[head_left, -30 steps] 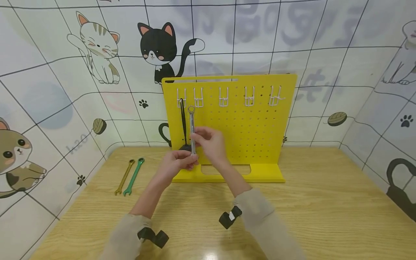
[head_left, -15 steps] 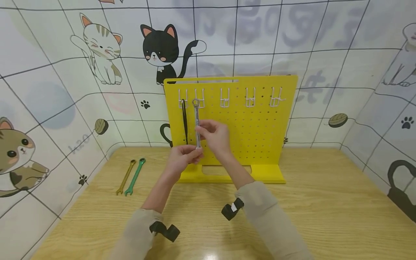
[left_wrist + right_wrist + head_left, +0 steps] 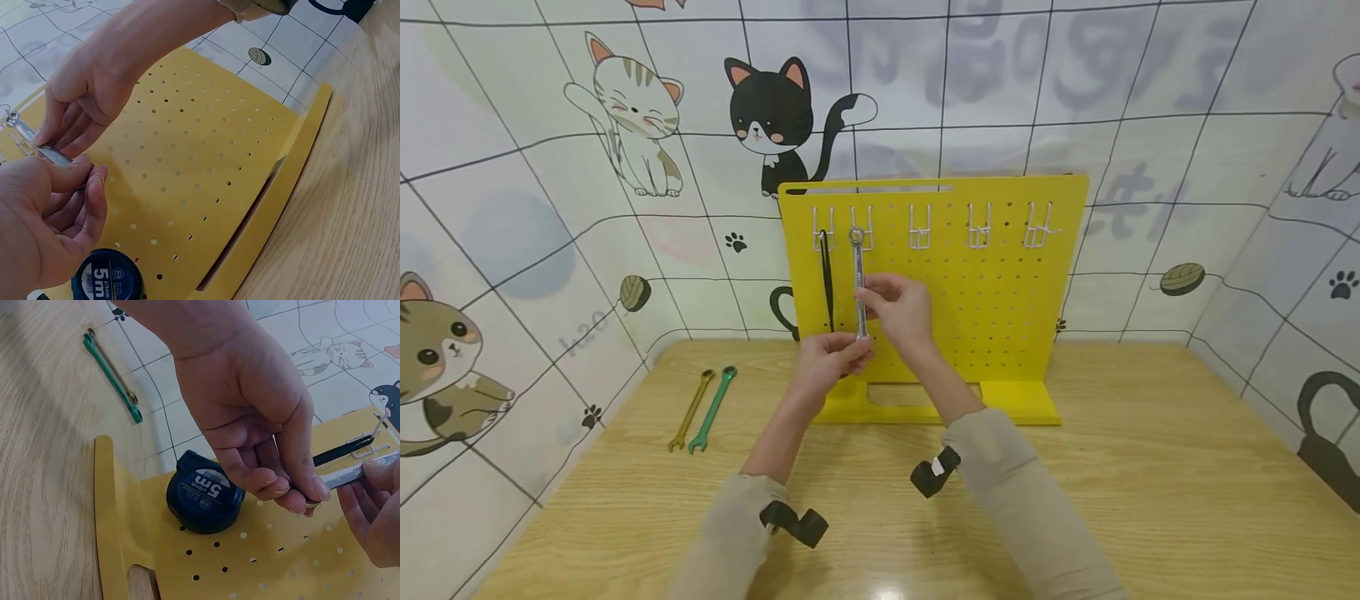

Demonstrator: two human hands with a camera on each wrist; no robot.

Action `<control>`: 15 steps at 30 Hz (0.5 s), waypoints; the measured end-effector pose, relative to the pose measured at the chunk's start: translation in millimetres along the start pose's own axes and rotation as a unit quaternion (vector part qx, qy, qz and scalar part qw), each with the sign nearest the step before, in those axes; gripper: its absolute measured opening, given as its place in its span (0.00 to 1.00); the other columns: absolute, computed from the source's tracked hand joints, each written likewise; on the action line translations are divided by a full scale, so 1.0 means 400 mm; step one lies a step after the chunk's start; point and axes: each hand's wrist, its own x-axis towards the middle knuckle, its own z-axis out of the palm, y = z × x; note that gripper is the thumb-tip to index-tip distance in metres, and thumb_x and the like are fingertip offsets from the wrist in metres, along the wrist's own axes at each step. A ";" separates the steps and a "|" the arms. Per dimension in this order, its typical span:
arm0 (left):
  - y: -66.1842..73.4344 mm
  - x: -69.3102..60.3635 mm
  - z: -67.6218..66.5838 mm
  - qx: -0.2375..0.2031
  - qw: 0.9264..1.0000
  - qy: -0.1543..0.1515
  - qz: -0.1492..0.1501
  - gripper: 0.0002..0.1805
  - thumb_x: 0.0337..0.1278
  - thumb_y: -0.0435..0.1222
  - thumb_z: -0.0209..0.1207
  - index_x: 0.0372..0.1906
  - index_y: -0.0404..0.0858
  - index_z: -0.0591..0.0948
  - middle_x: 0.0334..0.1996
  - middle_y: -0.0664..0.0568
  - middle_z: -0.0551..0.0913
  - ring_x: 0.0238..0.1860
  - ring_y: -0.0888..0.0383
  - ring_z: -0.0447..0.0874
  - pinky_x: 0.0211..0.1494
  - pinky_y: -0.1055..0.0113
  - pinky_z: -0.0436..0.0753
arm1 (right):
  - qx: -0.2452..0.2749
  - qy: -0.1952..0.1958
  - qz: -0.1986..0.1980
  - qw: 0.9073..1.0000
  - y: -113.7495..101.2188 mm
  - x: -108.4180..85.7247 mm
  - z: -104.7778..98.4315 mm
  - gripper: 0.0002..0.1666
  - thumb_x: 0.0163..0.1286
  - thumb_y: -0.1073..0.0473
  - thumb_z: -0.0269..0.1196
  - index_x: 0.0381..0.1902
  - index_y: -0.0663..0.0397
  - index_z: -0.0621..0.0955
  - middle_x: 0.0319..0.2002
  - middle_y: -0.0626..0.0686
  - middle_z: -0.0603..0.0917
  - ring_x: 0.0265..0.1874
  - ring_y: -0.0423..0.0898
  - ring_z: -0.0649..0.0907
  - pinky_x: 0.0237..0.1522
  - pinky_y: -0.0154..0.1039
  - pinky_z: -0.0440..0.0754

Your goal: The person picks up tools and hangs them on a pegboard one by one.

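A silver combination wrench [image 3: 860,283] stands upright in front of the yellow pegboard [image 3: 970,308], ring end up. That ring overlaps the second hook from the left [image 3: 868,218]; whether it is threaded on, I cannot tell. My left hand [image 3: 829,363] pinches the lower end of the wrench between thumb and fingers. Higher up, my right hand [image 3: 902,310] pinches the shaft. A black strap [image 3: 827,279] hangs from the leftmost hook. On it is a dark 5 m tape measure [image 3: 205,492], seen in both wrist views near my left hand but hidden behind it in the head view.
Gold [image 3: 691,410] and green [image 3: 712,408] wrenches lie side by side on the wooden table [image 3: 1150,467], left of the pegboard. Further white wire hooks [image 3: 920,227] line the board's upper part. A tiled cat-print backdrop [image 3: 1000,83] stands behind.
Both hands have carried the silver wrench a little up and to the right, from beside the strap to the second hook. Over the last half second they moved only slightly.
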 end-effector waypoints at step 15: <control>-0.021 0.029 0.018 -0.026 0.999 0.024 -0.014 0.19 0.66 0.36 0.65 0.48 0.21 0.83 0.30 0.48 0.87 0.28 0.59 0.82 0.37 0.71 0.84 | -0.024 0.008 0.008 1.000 0.029 0.036 -0.004 0.09 0.66 0.68 0.69 0.43 0.68 0.86 0.37 0.61 0.89 0.31 0.52 0.88 0.43 0.55 0.86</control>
